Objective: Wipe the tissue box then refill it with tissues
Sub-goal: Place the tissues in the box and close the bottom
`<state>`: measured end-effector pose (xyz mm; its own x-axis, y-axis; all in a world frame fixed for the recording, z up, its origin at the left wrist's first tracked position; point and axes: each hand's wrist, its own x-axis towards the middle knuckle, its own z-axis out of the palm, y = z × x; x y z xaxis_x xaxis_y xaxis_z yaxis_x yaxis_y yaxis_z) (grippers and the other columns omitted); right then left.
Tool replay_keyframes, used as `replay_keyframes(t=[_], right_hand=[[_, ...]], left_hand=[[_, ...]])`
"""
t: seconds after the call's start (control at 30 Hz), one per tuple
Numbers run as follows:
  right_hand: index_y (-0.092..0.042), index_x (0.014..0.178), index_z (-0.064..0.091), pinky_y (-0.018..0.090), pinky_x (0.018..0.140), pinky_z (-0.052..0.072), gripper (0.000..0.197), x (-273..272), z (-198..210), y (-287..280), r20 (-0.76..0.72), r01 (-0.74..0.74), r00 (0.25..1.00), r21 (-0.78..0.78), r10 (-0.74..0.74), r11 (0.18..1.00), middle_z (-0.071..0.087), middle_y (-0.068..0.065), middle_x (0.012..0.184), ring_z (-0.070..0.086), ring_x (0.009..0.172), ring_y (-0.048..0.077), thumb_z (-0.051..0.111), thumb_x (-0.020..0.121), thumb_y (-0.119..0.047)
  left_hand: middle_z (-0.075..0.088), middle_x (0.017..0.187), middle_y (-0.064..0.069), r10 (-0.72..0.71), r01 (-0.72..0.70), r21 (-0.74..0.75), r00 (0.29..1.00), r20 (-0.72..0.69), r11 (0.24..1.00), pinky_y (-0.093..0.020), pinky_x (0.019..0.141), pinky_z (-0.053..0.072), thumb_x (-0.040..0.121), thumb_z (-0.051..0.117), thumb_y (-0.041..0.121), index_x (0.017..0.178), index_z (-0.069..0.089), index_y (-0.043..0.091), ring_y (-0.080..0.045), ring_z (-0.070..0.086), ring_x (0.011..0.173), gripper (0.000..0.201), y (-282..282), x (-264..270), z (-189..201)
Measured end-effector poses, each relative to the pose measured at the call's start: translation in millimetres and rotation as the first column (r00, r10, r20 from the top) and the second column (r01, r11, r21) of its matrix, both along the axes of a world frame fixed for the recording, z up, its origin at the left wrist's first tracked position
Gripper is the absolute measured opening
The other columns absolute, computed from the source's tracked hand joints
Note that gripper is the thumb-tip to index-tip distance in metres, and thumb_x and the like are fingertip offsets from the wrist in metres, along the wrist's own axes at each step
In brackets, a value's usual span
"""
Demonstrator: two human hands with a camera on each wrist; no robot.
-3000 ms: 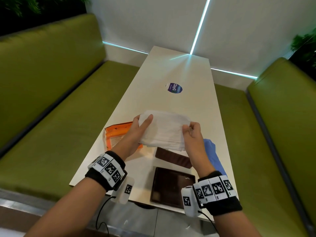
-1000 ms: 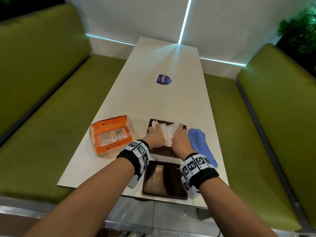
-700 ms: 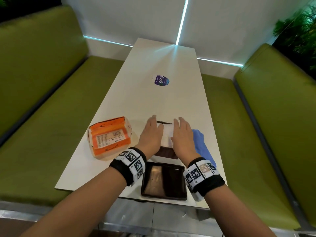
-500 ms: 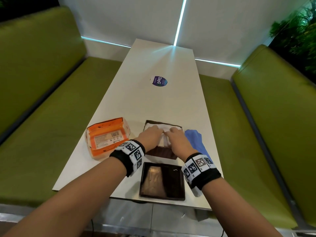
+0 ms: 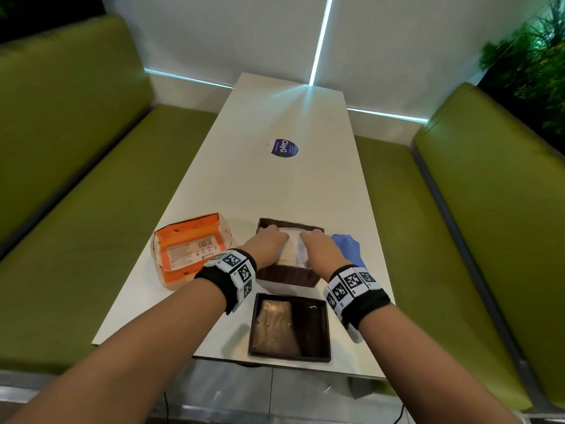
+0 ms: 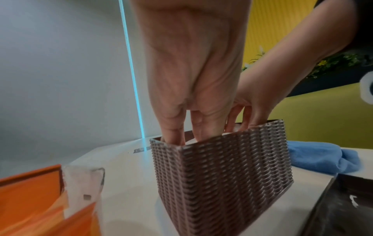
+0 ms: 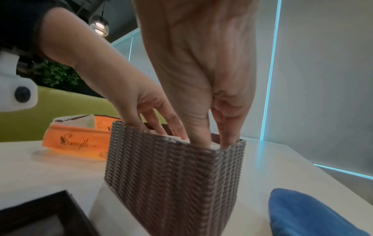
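A brown woven tissue box (image 5: 287, 274) stands open-topped on the white table (image 5: 293, 185), with a white stack of tissues (image 5: 294, 250) inside it. My left hand (image 5: 268, 241) and right hand (image 5: 316, 246) are both over the box. Their straight fingers reach down inside it and press on the tissues. In the left wrist view the left hand (image 6: 182, 132) dips in at the box's (image 6: 222, 172) near corner. In the right wrist view the right hand (image 7: 212, 135) does the same at the box's (image 7: 173, 175) other corner. The fingertips are hidden behind the box walls.
The box's dark lid (image 5: 290, 327) lies upside down at the table's near edge. An opened orange tissue packet (image 5: 191, 249) sits left of the box, and a blue cloth (image 5: 348, 247) lies to its right. Green benches (image 5: 458, 240) flank the table.
Both hands carried the tissue stack down from above the table into the box, pressed it flat with the palms, and now push their fingers in along its sides.
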<state>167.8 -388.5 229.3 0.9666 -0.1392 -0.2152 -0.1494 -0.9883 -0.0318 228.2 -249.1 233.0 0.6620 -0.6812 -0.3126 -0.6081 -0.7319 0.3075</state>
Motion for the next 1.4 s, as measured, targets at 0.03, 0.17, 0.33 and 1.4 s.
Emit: replay_keyframes(t=[0.03, 0.17, 0.33, 1.4], right_hand=[[-0.004, 0.111, 0.057, 0.021, 0.061, 0.03, 0.024, 0.8, -1.3, 1.9, -0.012, -0.007, 1.0, 0.005, 0.007, 1.0, 0.056, 0.012, 0.118, 0.056, 0.084, 0.023, 0.05, 0.089, 0.004], [-0.004, 0.111, 0.058, 0.023, 0.068, 0.034, 0.023, 2.7, -1.1, 4.8, -0.016, -0.022, 1.0, 0.037, 0.023, 0.999, 0.057, 0.012, 0.115, 0.058, 0.097, 0.027, 0.05, 0.09, 0.003], [-0.007, 0.112, 0.055, 0.022, 0.066, 0.03, 0.021, -7.1, -1.4, -3.9, 0.052, -0.042, 0.998, 0.029, 0.041, 0.999, 0.054, 0.008, 0.114, 0.051, 0.081, 0.022, 0.052, 0.091, -0.003], [-0.024, 0.105, 0.047, 0.037, 0.103, 0.042, 0.07, -177.4, -56.0, -10.0, -0.125, -0.391, 0.909, 0.08, 0.398, 0.917, 0.046, 0.011, 0.14, 0.043, 0.132, 0.03, 0.075, 0.054, -0.063]], left_hand=[[0.046, 0.134, -0.019, -0.004, 0.004, -0.005, 1.0, -0.005, 1.0, -0.043, 0.102, 0.043, 0.089, 0.052, -0.005, 0.133, 0.05, 0.002, -0.033, 0.047, 0.123, 0.045, 0.4, 0.2, -0.6], [0.052, 0.133, -0.022, 0.0, 0.001, -0.045, 1.0, 0.018, 0.999, -0.041, 0.103, 0.04, 0.09, 0.056, -0.002, 0.132, 0.05, -0.003, -0.031, 0.044, 0.127, 0.042, 2.7, 1.4, 0.2], [0.045, 0.137, -0.018, 0.04, -0.039, -0.145, 0.999, 0.001, 0.989, -0.038, 0.104, 0.042, 0.085, 0.07, 0.008, 0.133, 0.05, 0.001, -0.031, 0.047, 0.124, 0.052, 9.8, 2.2, -5.0], [0.048, 0.13, 0.008, -0.391, 0.407, -0.181, 0.913, 0.116, 0.895, -0.019, 0.093, 0.046, 0.079, 0.062, 0.056, 0.108, 0.05, 0.029, -0.008, 0.039, 0.125, 0.042, 134.1, -119.8, -77.4]])
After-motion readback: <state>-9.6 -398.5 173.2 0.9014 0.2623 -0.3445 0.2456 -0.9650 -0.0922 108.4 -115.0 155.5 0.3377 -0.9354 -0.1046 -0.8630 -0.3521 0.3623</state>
